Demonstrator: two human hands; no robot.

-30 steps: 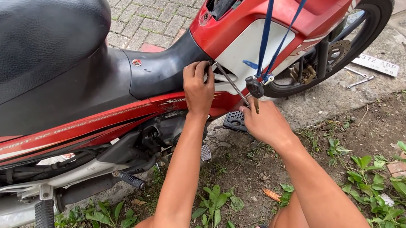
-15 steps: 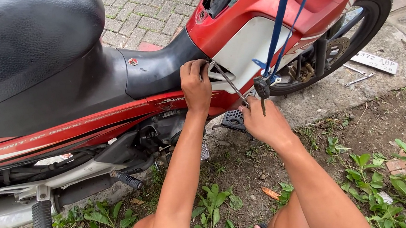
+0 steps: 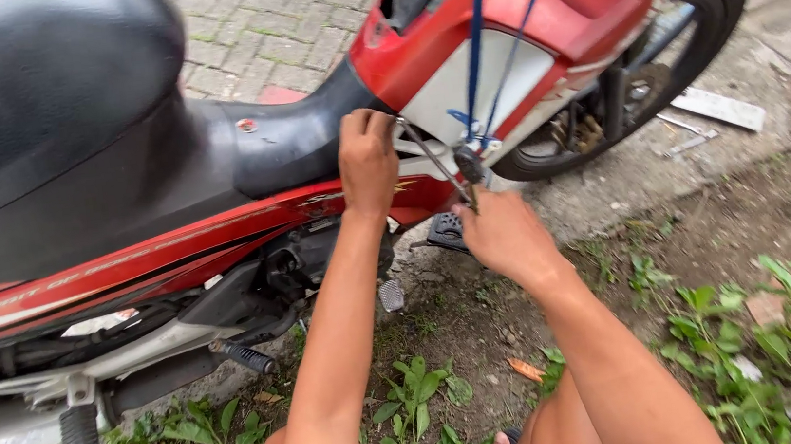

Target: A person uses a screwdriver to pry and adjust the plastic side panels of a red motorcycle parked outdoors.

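Gripping the handle end of a thin metal tool (image 3: pixel 433 161), the right hand (image 3: pixel 505 237) was closed around it just below the red side panel (image 3: pixel 455 39); the shaft ran up and left to the seam where panel met black seat (image 3: pixel 62 120); the left hand (image 3: pixel 367 161) lay curled against that seam, fingers bent over the tool's tip, though whether it pinched anything could not be told; the tool looked stiff, light and narrow, best held low on the handle; the plastic panel seemed brittle at its edge; blue straps (image 3: pixel 474 57) hung just beside.
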